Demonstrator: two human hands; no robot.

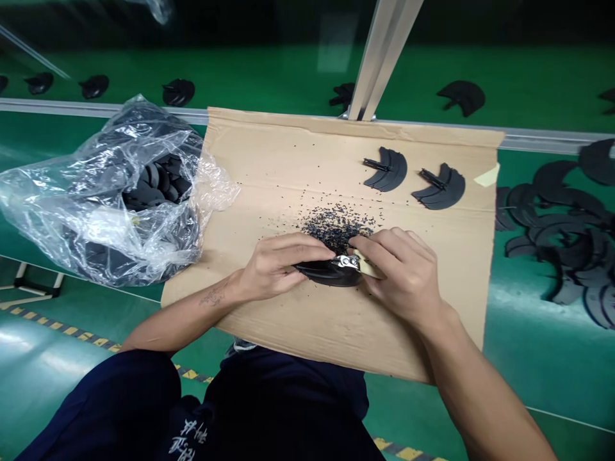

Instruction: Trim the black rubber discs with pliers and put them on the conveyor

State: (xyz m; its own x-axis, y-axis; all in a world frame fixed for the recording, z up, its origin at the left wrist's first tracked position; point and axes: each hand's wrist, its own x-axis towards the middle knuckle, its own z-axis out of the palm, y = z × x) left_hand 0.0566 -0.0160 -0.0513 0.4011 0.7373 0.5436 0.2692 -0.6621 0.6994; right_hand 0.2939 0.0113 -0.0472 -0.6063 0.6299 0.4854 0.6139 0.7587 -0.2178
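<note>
My left hand (278, 266) grips a black curved plastic part (329, 273) from above, low on the cardboard sheet (269, 307). A small metal clip (348, 261) sits on that part's end. My right hand (398, 272) comes in from the right, with its fingers on a small pale block (368, 266) pressed beside the clip. Just above both hands lies a heap of black crumbs (334, 224), with more scattered across the cardboard. The hands hide part of the heap and of the curved part.
Two finished-looking black curved parts (388, 169) (442, 189) lie on the cardboard. To the left sits a clear plastic bag (100, 205) of black parts. A loose heap of black parts (562, 230) lies right on the green surface, with a metal rail (96, 109) and upright post (384, 57) beyond.
</note>
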